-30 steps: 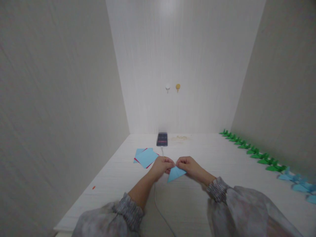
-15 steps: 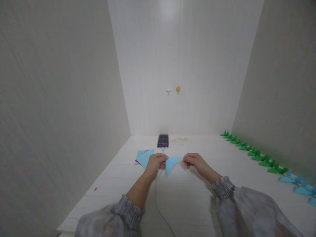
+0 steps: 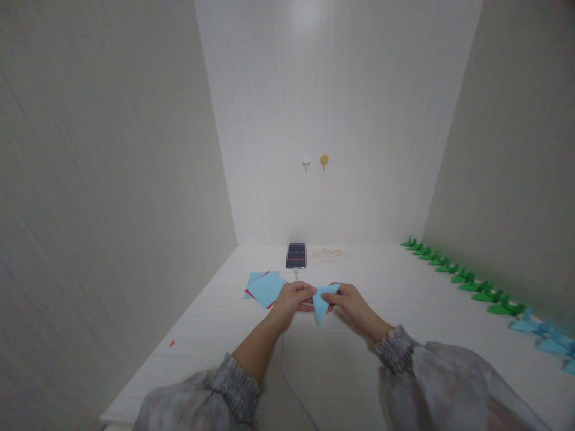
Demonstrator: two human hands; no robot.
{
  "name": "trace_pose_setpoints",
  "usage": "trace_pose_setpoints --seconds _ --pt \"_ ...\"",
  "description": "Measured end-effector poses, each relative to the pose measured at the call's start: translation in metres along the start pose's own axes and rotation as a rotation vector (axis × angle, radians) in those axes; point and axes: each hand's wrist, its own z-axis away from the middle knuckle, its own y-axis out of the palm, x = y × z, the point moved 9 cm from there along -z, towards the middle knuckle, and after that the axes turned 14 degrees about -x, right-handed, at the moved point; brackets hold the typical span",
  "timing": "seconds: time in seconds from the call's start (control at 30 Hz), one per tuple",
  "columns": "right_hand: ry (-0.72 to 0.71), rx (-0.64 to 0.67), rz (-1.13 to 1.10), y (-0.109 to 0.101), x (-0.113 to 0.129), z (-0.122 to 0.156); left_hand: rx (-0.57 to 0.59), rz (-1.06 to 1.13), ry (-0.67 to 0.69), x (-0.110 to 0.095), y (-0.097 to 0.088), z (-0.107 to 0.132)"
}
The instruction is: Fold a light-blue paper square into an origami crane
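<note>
Between my two hands is a folded piece of light-blue origami paper [image 3: 320,306], held above the table with one point hanging down. My left hand [image 3: 294,300] pinches its left side between thumb and fingers. On the right, my right hand [image 3: 347,299] grips the other side, its thumb lying across the front of the paper. Some of the folds are covered by the fingers. Just left of my left hand lies a stack of light-blue paper sheets [image 3: 267,290] with red edges showing.
A phone [image 3: 296,255] stands at the back with a white cable [image 3: 290,383] running toward me. Along the right wall runs a row of green folded paper figures [image 3: 467,282], then light-blue ones [image 3: 552,341]. A small orange scrap [image 3: 172,343] lies at left. Two hooks [image 3: 324,160] are on the back wall.
My right hand has moved left and taken hold of the blue paper, which it was beside before. My left hand has shifted slightly right with the paper, which is now turned.
</note>
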Motion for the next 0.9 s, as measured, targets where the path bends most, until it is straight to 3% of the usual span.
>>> trace_pose_setpoints --seconds 0.33,0.43,0.53,0.6,0.73,0.9 --pt "-0.026 -0.022 0.029 -0.005 0.012 -0.002 0.007 0.036 -0.046 -0.008 -0.006 0.003" --pt "-0.007 -0.013 0.037 -0.005 0.011 -0.002 -0.070 0.049 0.011 -0.015 -0.013 0.002" --pt "0.000 0.026 0.083 0.001 0.013 0.001 -0.064 0.016 0.067 -0.017 -0.010 0.001" --pt "-0.024 0.035 0.112 0.004 0.016 0.002 -0.055 0.010 0.086 -0.017 -0.008 0.000" --pt "-0.090 0.029 0.091 0.005 0.021 0.003 -0.157 0.060 0.134 -0.021 -0.015 -0.005" --pt "-0.255 -0.138 0.312 -0.011 0.028 0.001 -0.120 -0.082 0.183 -0.023 -0.003 -0.002"
